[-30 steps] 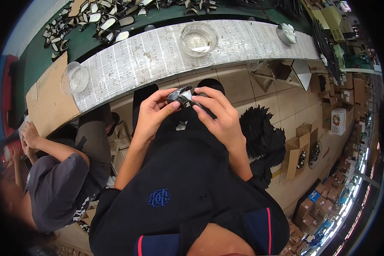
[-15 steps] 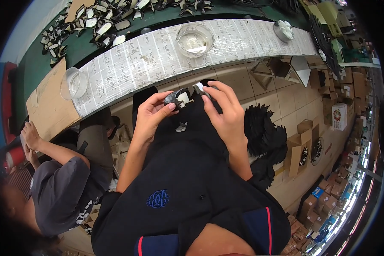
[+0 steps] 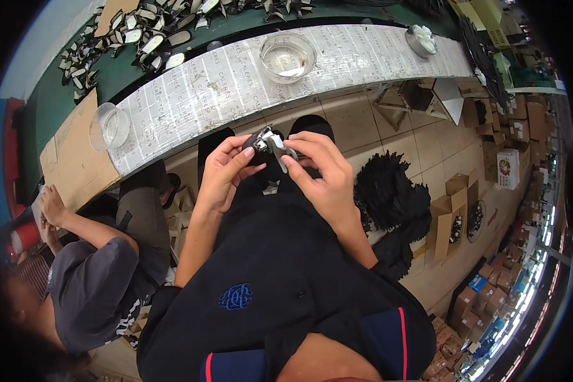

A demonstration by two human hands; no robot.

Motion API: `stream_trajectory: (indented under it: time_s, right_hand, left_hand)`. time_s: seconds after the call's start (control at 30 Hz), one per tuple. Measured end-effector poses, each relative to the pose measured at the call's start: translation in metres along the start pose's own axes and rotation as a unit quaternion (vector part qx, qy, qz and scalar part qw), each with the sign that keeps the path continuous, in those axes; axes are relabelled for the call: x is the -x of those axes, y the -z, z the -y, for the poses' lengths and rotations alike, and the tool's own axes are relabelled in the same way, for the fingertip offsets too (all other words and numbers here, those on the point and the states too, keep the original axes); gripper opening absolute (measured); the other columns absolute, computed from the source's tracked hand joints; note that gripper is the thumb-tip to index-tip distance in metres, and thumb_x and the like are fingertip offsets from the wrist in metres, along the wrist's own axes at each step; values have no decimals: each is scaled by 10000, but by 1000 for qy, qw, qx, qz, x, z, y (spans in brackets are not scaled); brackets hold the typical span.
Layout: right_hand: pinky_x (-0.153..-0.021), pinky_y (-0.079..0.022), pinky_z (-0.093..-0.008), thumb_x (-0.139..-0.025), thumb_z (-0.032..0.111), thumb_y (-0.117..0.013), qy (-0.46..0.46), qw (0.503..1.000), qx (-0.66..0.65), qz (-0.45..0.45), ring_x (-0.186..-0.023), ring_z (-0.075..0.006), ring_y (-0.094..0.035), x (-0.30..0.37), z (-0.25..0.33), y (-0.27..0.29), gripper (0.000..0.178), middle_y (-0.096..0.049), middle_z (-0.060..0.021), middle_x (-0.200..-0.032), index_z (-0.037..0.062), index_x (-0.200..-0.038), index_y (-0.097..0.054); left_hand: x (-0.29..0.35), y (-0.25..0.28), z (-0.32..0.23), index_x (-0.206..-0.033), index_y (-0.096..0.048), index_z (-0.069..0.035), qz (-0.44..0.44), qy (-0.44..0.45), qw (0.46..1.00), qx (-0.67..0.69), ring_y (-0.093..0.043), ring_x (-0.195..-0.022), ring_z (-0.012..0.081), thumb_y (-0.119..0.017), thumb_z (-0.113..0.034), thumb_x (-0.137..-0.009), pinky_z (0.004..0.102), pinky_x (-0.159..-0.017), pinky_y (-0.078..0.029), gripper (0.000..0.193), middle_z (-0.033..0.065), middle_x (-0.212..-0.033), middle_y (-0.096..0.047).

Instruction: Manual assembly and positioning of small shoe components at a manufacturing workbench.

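Above my lap, my left hand [image 3: 225, 170] grips a small black curved piece with a white inside [image 3: 255, 141], thumb and fingers closed round its edge. It looks like a shoe part. My right hand [image 3: 323, 170] pinches a dark grey, bent strip with a white face [image 3: 280, 153]. The two pieces meet or overlap between my hands; whether they are joined I cannot tell. Parts of both are hidden by my fingers.
A paper-covered bench [image 3: 235, 83] runs ahead, bearing a clear round bowl [image 3: 288, 58]. A heap of black-and-white shoe parts [image 3: 151, 43] lies beyond. Black material [image 3: 391, 197] is piled at right, beside an open carton [image 3: 444, 223]. A co-worker [image 3: 95, 274] sits at left.
My right hand has moved left and slightly down, bringing its strip against the black piece. The strip has turned. My left hand is almost where it was.
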State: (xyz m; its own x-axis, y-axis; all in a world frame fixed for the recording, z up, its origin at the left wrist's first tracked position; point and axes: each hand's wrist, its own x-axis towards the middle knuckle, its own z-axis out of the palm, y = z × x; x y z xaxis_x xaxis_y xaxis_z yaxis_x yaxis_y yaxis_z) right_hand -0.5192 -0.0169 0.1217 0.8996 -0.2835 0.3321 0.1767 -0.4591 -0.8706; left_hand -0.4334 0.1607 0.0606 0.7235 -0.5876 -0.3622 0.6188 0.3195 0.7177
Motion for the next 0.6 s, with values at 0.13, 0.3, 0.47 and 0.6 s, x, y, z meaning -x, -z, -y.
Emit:
stream_trajectory:
  time_s: [0.13, 0.3, 0.47, 0.6]
  right_hand:
    - [-719, -606, -271, -845, -18, -731, -8, 1000, -6, 12, -903, -172, -677, 1, 1, -5, 240, -640, -118, -1116, -5, -1081, -688]
    - [-711, -605, -301, -845, -10, -726, 15, 999, 40, 3, -858, -229, -677, 2, -5, -3, 243, -613, -137, -1096, -19, -1080, -663]
    - [-691, -581, -308, -838, -17, -729, 36, 993, 100, -51, -811, -221, -669, 2, -10, 4, 251, -614, -141, -1101, -21, -1079, -656]
    - [-675, -588, -296, -837, -21, -729, 29, 995, 78, -55, -823, -224, -677, 2, -7, 7, 249, -614, -143, -1103, -29, -1076, -659]
  left_hand:
    - [1, -1, -1, -1206, -592, 5, -2, 0, 1000, 2, -660, -1020, 145, -647, -114, -962, 334, -872, -601, 277, 84, -1132, -669]
    - [1, 1, -1, -1195, -588, 7, -6, -8, 1000, 6, -660, -1022, 147, -628, -105, -973, 339, -874, -601, 252, 87, -1138, -668]
    - [2, 1, 0, -1195, -587, 11, -7, -5, 1000, 15, -661, -1025, 151, -615, -102, -980, 342, -873, -606, 245, 93, -1138, -667]
    - [1, 0, 2, -1193, -585, 17, -7, 2, 1000, 22, -663, -1026, 154, -610, -105, -983, 342, -873, -610, 244, 97, -1138, -667]
